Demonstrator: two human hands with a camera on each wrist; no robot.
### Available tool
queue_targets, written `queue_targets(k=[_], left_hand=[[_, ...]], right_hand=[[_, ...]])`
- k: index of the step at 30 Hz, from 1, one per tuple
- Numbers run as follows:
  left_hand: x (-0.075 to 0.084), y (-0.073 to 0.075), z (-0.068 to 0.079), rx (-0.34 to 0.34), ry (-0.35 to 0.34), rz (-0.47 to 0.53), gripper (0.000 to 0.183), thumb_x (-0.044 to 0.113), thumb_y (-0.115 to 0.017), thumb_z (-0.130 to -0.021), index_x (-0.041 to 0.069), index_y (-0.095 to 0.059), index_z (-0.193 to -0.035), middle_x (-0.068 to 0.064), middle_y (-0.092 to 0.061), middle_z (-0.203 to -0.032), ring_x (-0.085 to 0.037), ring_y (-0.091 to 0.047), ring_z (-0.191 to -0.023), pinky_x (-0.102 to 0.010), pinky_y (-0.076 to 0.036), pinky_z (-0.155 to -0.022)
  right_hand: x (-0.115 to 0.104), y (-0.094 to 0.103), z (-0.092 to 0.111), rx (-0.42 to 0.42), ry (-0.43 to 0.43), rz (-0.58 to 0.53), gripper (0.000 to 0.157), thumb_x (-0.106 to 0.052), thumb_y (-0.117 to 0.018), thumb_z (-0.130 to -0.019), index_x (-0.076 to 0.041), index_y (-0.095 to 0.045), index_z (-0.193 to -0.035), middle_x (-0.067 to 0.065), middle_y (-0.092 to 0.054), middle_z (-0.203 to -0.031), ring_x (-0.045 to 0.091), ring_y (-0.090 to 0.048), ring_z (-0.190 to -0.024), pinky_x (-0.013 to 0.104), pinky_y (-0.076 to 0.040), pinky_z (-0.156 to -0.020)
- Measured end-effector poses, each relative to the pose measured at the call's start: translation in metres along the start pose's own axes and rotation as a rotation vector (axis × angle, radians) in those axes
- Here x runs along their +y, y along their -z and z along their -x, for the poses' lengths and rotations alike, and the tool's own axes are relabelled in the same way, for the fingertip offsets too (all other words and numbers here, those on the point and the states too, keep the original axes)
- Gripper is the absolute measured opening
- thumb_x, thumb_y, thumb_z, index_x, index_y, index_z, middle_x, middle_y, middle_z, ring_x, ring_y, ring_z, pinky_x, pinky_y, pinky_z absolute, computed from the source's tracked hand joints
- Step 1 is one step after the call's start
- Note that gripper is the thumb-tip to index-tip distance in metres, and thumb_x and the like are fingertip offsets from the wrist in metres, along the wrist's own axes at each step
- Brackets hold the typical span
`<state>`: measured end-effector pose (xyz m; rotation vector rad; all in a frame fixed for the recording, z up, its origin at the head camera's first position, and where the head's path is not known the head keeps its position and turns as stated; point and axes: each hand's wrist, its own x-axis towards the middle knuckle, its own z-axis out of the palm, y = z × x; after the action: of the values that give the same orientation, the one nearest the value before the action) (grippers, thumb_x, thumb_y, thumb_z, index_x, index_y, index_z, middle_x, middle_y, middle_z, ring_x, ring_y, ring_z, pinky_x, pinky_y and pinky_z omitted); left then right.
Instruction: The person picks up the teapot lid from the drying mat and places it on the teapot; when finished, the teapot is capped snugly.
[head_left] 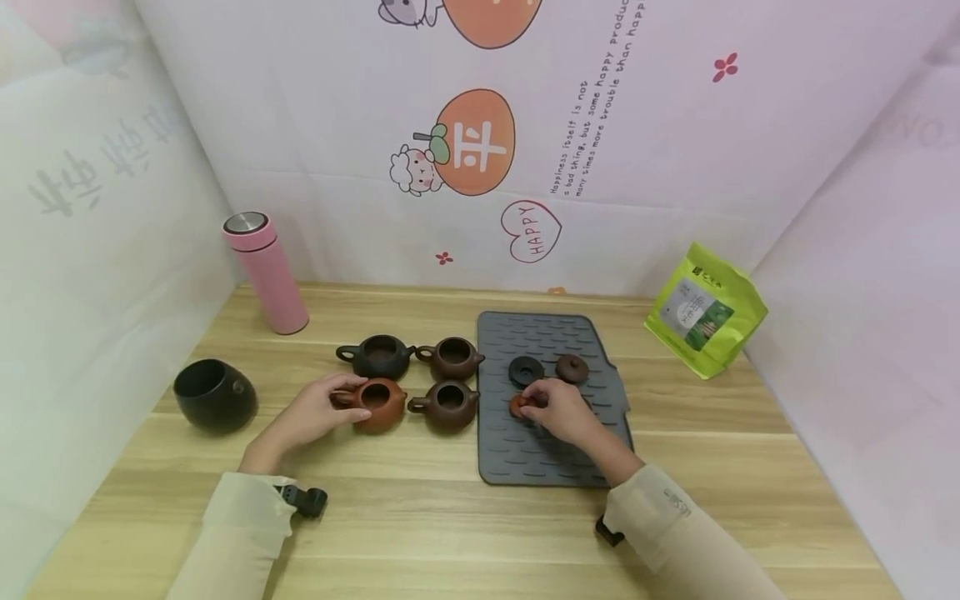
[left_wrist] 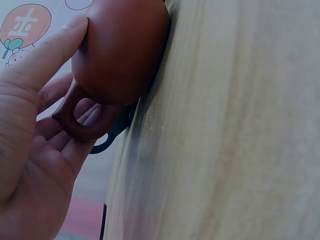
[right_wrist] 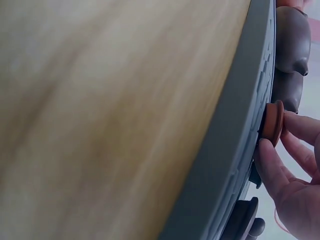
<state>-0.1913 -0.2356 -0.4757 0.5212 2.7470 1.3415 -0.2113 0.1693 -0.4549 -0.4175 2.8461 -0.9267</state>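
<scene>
On the wooden table my left hand (head_left: 324, 410) holds a reddish-brown clay teapot (head_left: 387, 410), its thumb on the near side and its fingers behind around the handle (left_wrist: 82, 131). The lidless teapot stands upright. Over the grey mat, my right hand (head_left: 561, 410) pinches a small reddish-brown lid (right_wrist: 271, 122) by finger and thumb. Behind that hand on the mat lie a black lid (head_left: 527, 371), underside up, and a dark brown lid (head_left: 573, 369), knob up. A further lid is mostly hidden by the right hand. A black teapot (head_left: 381, 360) and two brown teapots (head_left: 454, 360) stand lidless beside the red one.
A ribbed grey mat (head_left: 517, 462) lies right of the teapots. At the left stand a black round cup (head_left: 215, 398) and a pink thermos (head_left: 272, 279). A green pouch (head_left: 708, 312) stands at the back right. White printed sheets (head_left: 315, 208) enclose the back and sides.
</scene>
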Motion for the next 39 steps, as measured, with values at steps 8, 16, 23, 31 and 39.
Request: queue_targets(k=[8,16,23,31,39], left_hand=[[0.001,0.002,0.001,-0.001,-0.004,0.008,0.062,0.036,-0.080,-0.082,0.001,-0.060,-0.129,-0.013,-0.059,-0.126,-0.032,-0.055,-0.115,-0.050,-0.043,-0.097],[0.001,0.002,-0.002,-0.002,-0.025,-0.009,0.061,0.035,-0.081,-0.081,0.002,-0.061,-0.128,-0.013,-0.059,-0.125,-0.034,-0.052,-0.118,-0.053,-0.039,-0.100],[0.001,0.001,0.000,0.018,-0.033,-0.014,0.058,0.032,-0.082,-0.080,0.002,-0.063,-0.126,-0.013,-0.060,-0.125,-0.034,-0.053,-0.118,-0.052,-0.040,-0.100],[-0.002,0.002,-0.002,0.024,-0.022,0.000,0.060,0.034,-0.082,-0.080,0.003,-0.062,-0.128,-0.014,-0.059,-0.126,-0.034,-0.053,-0.118,-0.052,-0.041,-0.099],[0.003,0.002,0.001,0.037,-0.026,-0.013,0.056,0.027,-0.083,-0.079,0.001,-0.063,-0.125,-0.015,-0.061,-0.123,-0.036,-0.054,-0.116,-0.053,-0.040,-0.099]], right_hand=[[-0.002,0.001,0.001,0.001,-0.017,-0.009,0.012,-0.014,-0.075,-0.088,-0.012,-0.073,-0.099,0.003,-0.063,-0.097,0.017,-0.059,-0.083,0.034,-0.049,-0.065],[-0.012,0.009,0.004,0.027,0.012,-0.050,0.013,-0.013,-0.075,-0.087,-0.011,-0.073,-0.100,0.002,-0.066,-0.099,0.018,-0.063,-0.087,0.033,-0.053,-0.065],[-0.033,0.015,0.001,0.041,0.061,-0.089,0.016,-0.014,-0.075,-0.087,-0.010,-0.073,-0.103,0.002,-0.066,-0.100,0.017,-0.065,-0.088,0.032,-0.054,-0.067],[-0.064,0.014,-0.012,0.051,0.101,-0.106,0.015,-0.014,-0.075,-0.088,-0.011,-0.074,-0.102,0.002,-0.066,-0.101,0.017,-0.066,-0.087,0.031,-0.054,-0.065],[-0.096,0.003,-0.025,0.009,0.146,-0.117,0.014,-0.016,-0.073,-0.089,-0.012,-0.074,-0.103,0.001,-0.067,-0.101,0.016,-0.066,-0.088,0.031,-0.054,-0.068]])
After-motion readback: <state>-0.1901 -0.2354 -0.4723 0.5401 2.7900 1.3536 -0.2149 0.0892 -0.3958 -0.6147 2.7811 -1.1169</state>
